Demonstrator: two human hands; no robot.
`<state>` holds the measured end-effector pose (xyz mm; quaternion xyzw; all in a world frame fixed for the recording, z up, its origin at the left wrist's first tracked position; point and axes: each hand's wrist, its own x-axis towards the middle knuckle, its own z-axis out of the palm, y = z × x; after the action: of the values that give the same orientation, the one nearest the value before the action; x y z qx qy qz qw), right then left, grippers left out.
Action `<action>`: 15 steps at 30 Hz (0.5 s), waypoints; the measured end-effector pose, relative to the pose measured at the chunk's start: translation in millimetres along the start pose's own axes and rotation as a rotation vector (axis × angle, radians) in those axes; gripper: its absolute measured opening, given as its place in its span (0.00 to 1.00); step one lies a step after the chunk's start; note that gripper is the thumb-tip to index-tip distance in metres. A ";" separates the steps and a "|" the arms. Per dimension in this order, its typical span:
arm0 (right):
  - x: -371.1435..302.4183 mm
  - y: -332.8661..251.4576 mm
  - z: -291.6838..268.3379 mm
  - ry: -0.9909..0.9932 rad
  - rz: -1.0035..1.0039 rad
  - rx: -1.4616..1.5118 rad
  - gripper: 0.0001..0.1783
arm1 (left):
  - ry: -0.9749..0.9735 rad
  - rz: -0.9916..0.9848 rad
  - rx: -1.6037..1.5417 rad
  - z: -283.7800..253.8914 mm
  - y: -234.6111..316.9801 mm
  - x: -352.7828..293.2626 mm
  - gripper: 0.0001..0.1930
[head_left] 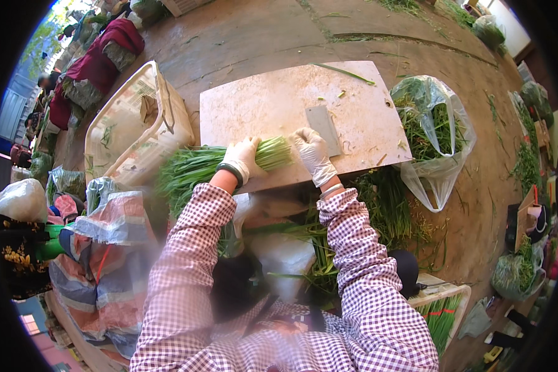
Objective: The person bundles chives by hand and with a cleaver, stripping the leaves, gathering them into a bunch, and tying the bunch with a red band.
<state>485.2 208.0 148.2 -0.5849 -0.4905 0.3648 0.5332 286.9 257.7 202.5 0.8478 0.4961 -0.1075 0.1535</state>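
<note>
My left hand (243,160), in a pale glove, grips a bunch of chive-like green stalks (195,166) at the near left edge of the white board (248,108). The pale ends of the bunch point right, and the leaves hang over the board's left side. Close to those ends is my right hand (312,152), also gloved, with its fingers curled together. Anything between them is too small to make out. A grey cleaver blade (323,127) lies flat on the board just beyond the right hand; its handle cannot be seen clearly.
A clear plastic bin (167,105) stands left of the board. To the right sits a plastic bag (443,158) of greens. Loose stalks (387,208) hang below the board, and a striped woven sack (115,273) is at my left. Trimmings (341,94) are scattered across the board.
</note>
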 end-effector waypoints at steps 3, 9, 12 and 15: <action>-0.6 -1.4 5.6 0.061 -0.111 -0.044 0.18 | 0.202 0.025 0.056 8.7 -3.5 -10.4 0.50; -1.0 73.7 60.0 -0.163 0.107 0.296 0.33 | 0.226 0.095 0.006 13.4 25.4 1.1 0.50; 2.2 59.6 45.5 -0.090 -0.021 0.241 0.30 | 0.150 0.086 -0.062 15.9 8.9 8.8 0.47; -1.9 30.5 4.8 0.117 -0.126 0.287 0.18 | 0.072 0.044 -0.088 4.6 10.4 8.9 0.46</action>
<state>485.8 209.0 117.3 -0.4909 -0.4372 0.3622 0.6608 300.1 258.4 196.8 0.8543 0.4868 -0.0515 0.1750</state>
